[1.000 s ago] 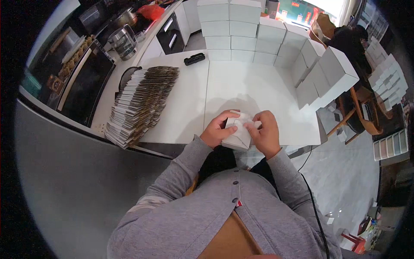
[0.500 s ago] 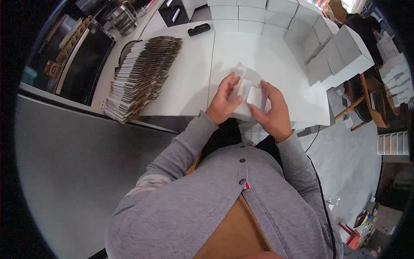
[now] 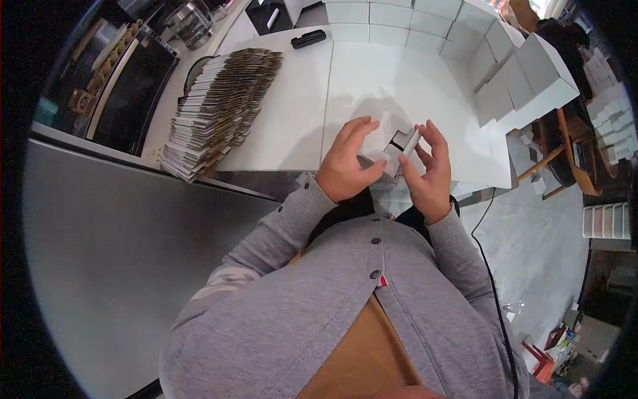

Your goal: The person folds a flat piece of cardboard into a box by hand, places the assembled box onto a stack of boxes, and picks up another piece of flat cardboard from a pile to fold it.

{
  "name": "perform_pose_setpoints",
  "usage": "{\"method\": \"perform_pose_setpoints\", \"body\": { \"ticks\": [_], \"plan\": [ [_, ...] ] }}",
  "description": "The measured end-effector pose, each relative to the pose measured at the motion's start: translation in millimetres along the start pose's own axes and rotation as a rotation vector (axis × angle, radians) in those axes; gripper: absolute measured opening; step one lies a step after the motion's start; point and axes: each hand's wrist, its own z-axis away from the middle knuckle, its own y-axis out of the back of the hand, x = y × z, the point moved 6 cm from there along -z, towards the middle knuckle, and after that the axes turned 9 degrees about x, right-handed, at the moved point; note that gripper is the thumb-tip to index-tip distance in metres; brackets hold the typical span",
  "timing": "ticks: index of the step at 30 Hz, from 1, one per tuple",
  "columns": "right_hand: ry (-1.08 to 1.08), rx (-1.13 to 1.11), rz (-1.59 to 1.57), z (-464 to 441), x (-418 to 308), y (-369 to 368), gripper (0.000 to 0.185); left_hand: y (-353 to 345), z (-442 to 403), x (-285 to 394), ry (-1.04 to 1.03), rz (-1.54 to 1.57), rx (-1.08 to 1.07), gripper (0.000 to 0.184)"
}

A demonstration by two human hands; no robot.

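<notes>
A small white cardboard box (image 3: 376, 139) is held between my hands near the table's front edge. Its end facing me is partly open, with raised flaps around a dark gap. My left hand (image 3: 347, 163) grips the left side, thumb on the near edge and fingers along the far side. On the right, my right hand (image 3: 428, 176) has its thumb and fingers closed about a raised flap (image 3: 411, 141) of the same box. The underside of the box is hidden.
Flattened white cartons (image 3: 222, 110) lie in a fanned stack on the left of the white table (image 3: 372, 73). A black object (image 3: 308, 39) rests at the back. Finished-looking white boxes (image 3: 525, 73) are stacked along the back and right. A cable (image 3: 485, 259) hangs at the right.
The box has turned in my hands, and its end now shows a dark gap between flaps. My right fingers have moved onto the right flap; my left hand has shifted slightly.
</notes>
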Motion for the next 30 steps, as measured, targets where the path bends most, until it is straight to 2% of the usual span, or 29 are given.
{"method": "perform_pose_setpoints", "body": {
  "ticks": [5, 10, 14, 20, 24, 30],
  "plan": [
    [-0.003, -0.036, 0.065, 6, 0, 0, 0.090, 0, -4, 28, -0.063, -0.183, -0.063, 0.078],
    [-0.050, 0.033, -0.062, 6, 0, 3, 0.092, 1, 1, 9, -0.031, -0.088, 0.021, 0.068],
    [0.079, -0.088, 0.061, 10, -8, -3, 0.092, 9, 1, -1, 0.001, -0.006, 0.077, 0.055],
    [0.106, -0.142, 0.165, 10, -5, -9, 0.099, 18, 0, 1, 0.109, 0.045, 0.158, 0.039],
    [-0.051, -0.155, 0.159, 4, 19, -4, 0.102, 24, 2, 1, 0.180, 0.143, 0.215, 0.027],
    [-0.081, -0.151, 0.036, 7, -11, -10, 0.096, 33, 8, 1, 0.285, 0.037, 0.198, 0.020]
  ]
}}
